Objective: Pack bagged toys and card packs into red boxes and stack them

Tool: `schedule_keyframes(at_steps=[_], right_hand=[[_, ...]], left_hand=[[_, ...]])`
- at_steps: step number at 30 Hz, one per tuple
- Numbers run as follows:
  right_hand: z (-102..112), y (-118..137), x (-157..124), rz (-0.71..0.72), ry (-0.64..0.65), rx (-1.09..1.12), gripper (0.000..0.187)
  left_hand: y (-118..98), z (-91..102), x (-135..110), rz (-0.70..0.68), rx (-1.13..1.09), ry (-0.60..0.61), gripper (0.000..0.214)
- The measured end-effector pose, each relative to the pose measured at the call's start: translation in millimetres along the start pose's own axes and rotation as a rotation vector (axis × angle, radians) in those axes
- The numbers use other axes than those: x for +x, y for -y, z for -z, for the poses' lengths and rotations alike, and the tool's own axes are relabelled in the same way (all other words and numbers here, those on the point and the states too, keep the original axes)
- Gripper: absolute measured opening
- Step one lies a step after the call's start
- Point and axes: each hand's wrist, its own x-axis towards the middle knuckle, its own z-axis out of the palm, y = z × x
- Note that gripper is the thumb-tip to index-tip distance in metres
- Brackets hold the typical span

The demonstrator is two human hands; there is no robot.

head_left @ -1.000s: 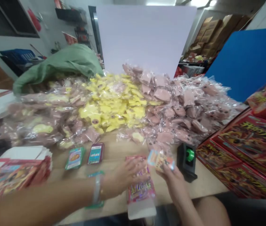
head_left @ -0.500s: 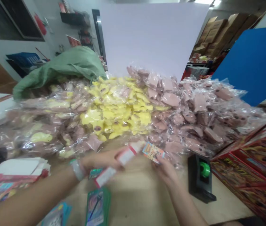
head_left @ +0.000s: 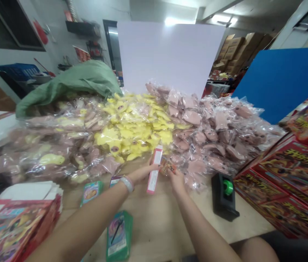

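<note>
My left hand (head_left: 142,174) is closed round a flat pink and white carton (head_left: 154,170), held on edge above the wooden table (head_left: 164,225). My right hand (head_left: 176,179) pinches a small colourful card packet (head_left: 167,168) right beside the carton. Both hands hover at the front edge of a big heap of bagged toys: yellow ones (head_left: 134,127) in the middle, pink ones (head_left: 214,125) to the right and left.
A black tape dispenser (head_left: 224,195) with a green roll stands right of my hands. Green card packs (head_left: 119,235) lie near me, with another card pack (head_left: 91,191) further left. Red printed boxes (head_left: 287,185) stack at right, flat cartons (head_left: 14,214) at left. A green sack (head_left: 74,78) lies behind the heap.
My left hand has lifted the carton off the table and turned it on edge. My right hand has brought the card packet in beside it, further from me.
</note>
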Motion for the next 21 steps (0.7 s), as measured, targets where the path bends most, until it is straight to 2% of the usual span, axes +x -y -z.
schedule_keyframes(at_steps=[2,4,6,8,10,14,18,21], right_hand=[[24,29,-23,0.015,-0.102,-0.02,0.022],[52,63,-53,0.046,-0.174,0.012,0.024],[74,92,-83,0.082,-0.153,0.1,0.026],[90,109,-106,0.095,-0.08,0.156,0.024],[103,114,-120,0.085,-0.03,0.091,0.02],[126,115,-131,0.041,-0.018,-0.229,0.025],[131,129,-137,0.016,0.051,-0.449,0.032],[132,142,-143,-0.018,0.187,-0.508,0.032]], left_hand=[[-6,-3.8,-16,-0.055,0.133,-0.108,0.084],[-12,-14.6,-33,-0.162,0.467,-0.239,0.098],[-19,-32.1,-50,-0.304,0.862,-0.294,0.1],[-26,-51.5,-66,-0.404,1.084,-0.279,0.095],[-33,-67.2,-79,-0.454,1.157,-0.275,0.093],[-43,-83.6,-97,-0.517,1.242,-0.277,0.091],[-43,-94.6,-107,-0.514,1.312,-0.271,0.089],[-40,-100.2,-112,-0.492,1.302,-0.291,0.091]])
